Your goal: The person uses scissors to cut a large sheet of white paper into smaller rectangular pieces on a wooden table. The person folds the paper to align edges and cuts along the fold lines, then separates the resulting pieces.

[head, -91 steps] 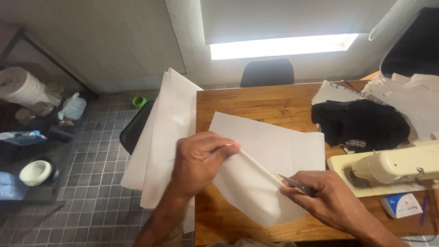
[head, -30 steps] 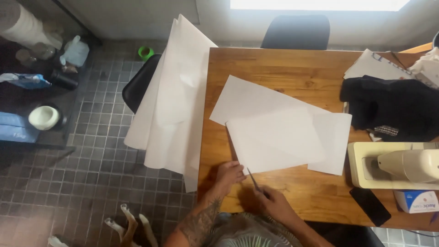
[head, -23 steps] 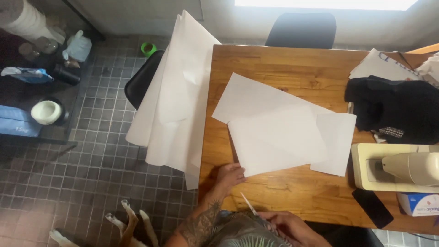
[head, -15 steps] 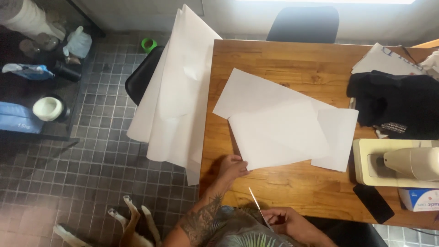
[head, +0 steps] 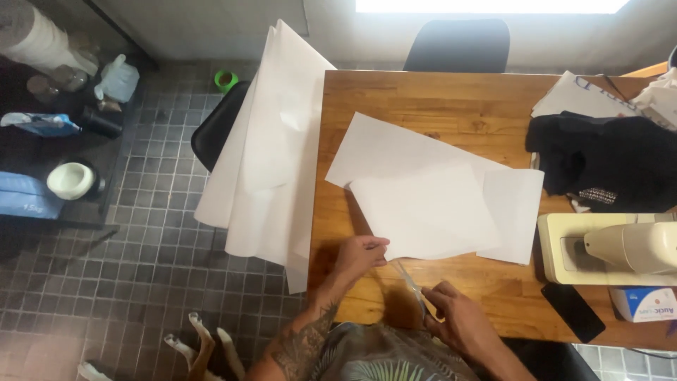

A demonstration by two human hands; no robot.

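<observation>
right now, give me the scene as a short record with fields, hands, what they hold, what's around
left hand: fingertips on the near edge of the white paper sheets
right hand: grip shut on scissors, blades pointing at the paper edge
surface: wooden table
left of table: large paper sheets draped over a dark chair
right side: cream sewing machine, black fabric, dark phone
far side: dark chair back

Left hand [head: 360,255] fingers pinched, tattooed forearm bent inward, right hand [head: 458,316] curled closed, low
</observation>
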